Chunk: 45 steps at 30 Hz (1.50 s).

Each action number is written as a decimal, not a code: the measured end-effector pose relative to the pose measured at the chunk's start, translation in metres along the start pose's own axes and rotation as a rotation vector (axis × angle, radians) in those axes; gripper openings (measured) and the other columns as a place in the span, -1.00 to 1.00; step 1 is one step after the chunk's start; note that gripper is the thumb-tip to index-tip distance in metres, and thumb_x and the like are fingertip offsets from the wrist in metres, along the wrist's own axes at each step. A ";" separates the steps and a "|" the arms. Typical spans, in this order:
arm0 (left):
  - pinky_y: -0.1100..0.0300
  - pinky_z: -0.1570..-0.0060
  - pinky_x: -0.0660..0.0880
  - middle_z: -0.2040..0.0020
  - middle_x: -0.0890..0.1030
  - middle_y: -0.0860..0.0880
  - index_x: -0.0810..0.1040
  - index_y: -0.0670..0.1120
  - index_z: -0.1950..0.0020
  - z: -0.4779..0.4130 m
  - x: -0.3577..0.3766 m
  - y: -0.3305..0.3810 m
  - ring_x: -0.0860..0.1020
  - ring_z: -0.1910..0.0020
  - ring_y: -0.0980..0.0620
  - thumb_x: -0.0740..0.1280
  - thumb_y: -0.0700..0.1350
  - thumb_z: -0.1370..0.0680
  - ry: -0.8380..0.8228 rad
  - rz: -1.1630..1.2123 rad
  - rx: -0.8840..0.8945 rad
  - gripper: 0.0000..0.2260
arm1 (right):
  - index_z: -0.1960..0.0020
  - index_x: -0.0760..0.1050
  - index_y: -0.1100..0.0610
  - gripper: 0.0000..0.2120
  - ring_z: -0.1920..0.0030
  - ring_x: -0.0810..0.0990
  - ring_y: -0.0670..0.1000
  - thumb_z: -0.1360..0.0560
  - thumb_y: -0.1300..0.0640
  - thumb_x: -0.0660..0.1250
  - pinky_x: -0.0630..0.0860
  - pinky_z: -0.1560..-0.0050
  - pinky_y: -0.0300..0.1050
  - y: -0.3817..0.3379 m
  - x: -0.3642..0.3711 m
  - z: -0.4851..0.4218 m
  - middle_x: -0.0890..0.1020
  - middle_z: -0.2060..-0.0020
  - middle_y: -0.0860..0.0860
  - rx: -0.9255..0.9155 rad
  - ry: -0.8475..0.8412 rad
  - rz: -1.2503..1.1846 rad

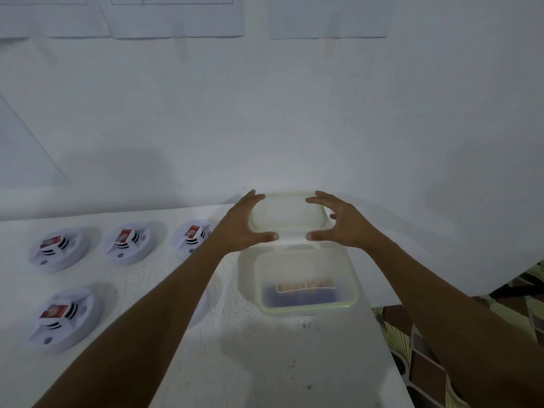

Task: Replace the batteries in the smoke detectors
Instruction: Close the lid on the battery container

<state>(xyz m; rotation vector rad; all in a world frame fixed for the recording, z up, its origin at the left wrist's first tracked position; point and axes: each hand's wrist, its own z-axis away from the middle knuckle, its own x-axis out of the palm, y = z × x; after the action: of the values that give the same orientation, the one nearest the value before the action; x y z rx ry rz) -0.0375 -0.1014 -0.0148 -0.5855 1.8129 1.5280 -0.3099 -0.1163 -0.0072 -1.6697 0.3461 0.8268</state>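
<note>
A: Status on the detector job?

B: Hard to place from this alone. Four round white plastic smoke detectors (129, 241) lie on the white speckled surface (265, 363) at the left of the frame. Three are in a row and one sits below them at lower left. A fifth shows partly from under the left forearm.

A: Cells fitted?

B: Each of the four carries a red rectangular battery (123, 234) on its upper face. Old or new can't be read.

A: Spares?

B: Probably in the clear plastic box with a pale green rim (309, 307), centre-right, standing open. There's a blurred orange-brown pack (304, 288) inside, but whether it's batteries can't be confirmed.

A: Hands?

B: Both are on the translucent rectangular plastic lid (287, 213), held just above the box in the frame, toward the wall. The left hand (241, 228) takes its left end and the right hand (341, 222) its right end. On each, the thumb is on the near edge and the fingers (256, 197) curl over the far edge, clamped on the lid. The forearms reach straight in from the bottom corners.

A: Lid coming off or going on?

B: Can't tell. If it's coming off, every swap is still ahead. If it's going on, only closing the box is left.
</note>
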 end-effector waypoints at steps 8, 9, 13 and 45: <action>0.06 -0.41 0.26 -0.49 0.32 0.02 0.25 -0.02 -0.49 -0.002 0.008 0.002 0.30 -0.44 0.00 0.58 0.16 -0.28 0.174 0.005 -0.026 -0.12 | -0.37 0.40 -0.08 -0.25 -0.34 0.41 -0.04 -0.26 0.01 0.64 0.43 -0.24 -0.18 0.004 0.011 -0.007 0.42 -0.39 -0.08 -0.038 0.165 0.039; 0.05 -0.39 0.28 -0.47 0.35 0.02 0.27 -0.02 -0.48 -0.003 0.008 0.001 0.33 -0.42 0.00 0.59 0.15 -0.28 0.190 0.021 -0.030 -0.12 | -0.36 0.40 -0.06 -0.26 -0.30 0.43 -0.03 -0.26 0.02 0.64 0.44 -0.22 -0.18 0.003 0.012 -0.008 0.45 -0.32 -0.11 -0.035 0.177 0.032; 0.12 -0.38 0.28 -0.43 0.33 0.01 0.27 -0.03 -0.46 -0.005 0.010 0.001 0.29 -0.39 0.04 0.61 0.10 -0.27 0.185 0.038 0.020 -0.13 | -0.38 0.36 -0.04 -0.21 -0.34 0.36 -0.05 -0.25 0.00 0.64 0.44 -0.29 -0.07 0.007 0.009 -0.011 0.37 -0.31 -0.15 -0.049 0.119 0.048; 0.21 -0.29 0.33 -0.22 0.51 0.00 0.58 -0.06 -0.18 -0.040 0.035 0.013 0.45 -0.23 0.11 0.29 -0.18 -0.59 0.236 0.361 0.015 -0.81 | -0.04 0.60 0.01 -0.76 -0.18 0.47 -0.15 -0.44 -0.06 0.49 0.32 -0.13 -0.32 -0.006 0.017 -0.047 0.58 -0.13 -0.13 0.107 0.259 -0.146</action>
<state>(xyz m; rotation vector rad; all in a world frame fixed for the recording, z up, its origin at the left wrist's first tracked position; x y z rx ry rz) -0.0783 -0.1347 -0.0291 -0.4633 2.2015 1.7363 -0.2787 -0.1556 -0.0110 -1.6823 0.4333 0.4760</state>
